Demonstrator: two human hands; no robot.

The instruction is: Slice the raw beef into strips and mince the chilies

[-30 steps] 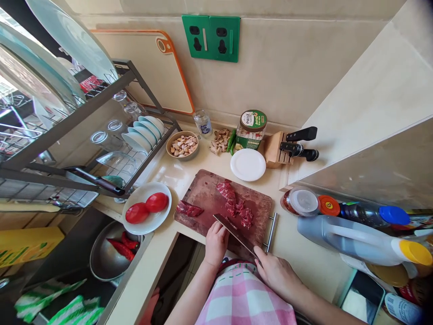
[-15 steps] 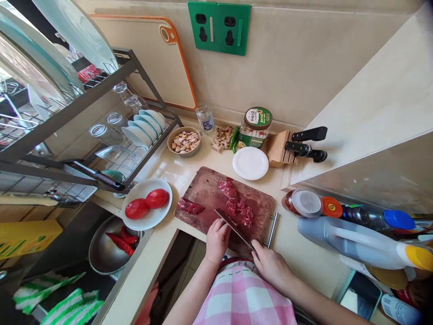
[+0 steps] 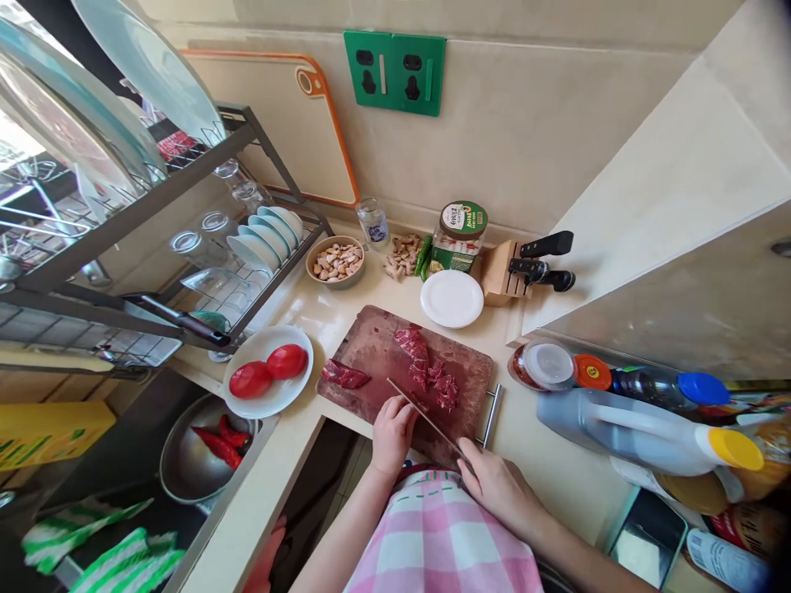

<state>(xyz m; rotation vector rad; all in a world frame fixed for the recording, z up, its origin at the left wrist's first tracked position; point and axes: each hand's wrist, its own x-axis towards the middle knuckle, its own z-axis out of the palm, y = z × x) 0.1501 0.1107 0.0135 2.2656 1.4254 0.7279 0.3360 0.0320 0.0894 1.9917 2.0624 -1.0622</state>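
My right hand [image 3: 494,482] is closed round the handle of a kitchen knife [image 3: 428,416]. Its blade slants across the wooden cutting board [image 3: 364,346], tip toward the upper left. Close against the blade, my left hand [image 3: 393,427] has its fingers curled and pressed together over the board's near edge; whatever lies under the fingertips is hidden. Beyond the blade are cut slices of raw red meat [image 3: 413,346] and a small pile of cut meat [image 3: 445,389]. A separate chunk of meat [image 3: 344,375] rests at the board's left end.
Two tomatoes sit on a white plate [image 3: 302,387] at left. Behind the board stand a bowl of garlic [image 3: 337,282], a small white plate [image 3: 451,299] and a knife block [image 3: 498,276]. Bottles, including a large jug [image 3: 618,428], line the right. Red chillies [image 3: 217,446] lie in a metal bowl.
The whole view has shifted slightly. Both hands stay close together at the knife, whose blade now looks thinner, more edge-on. The meat pieces keep their places on the board.
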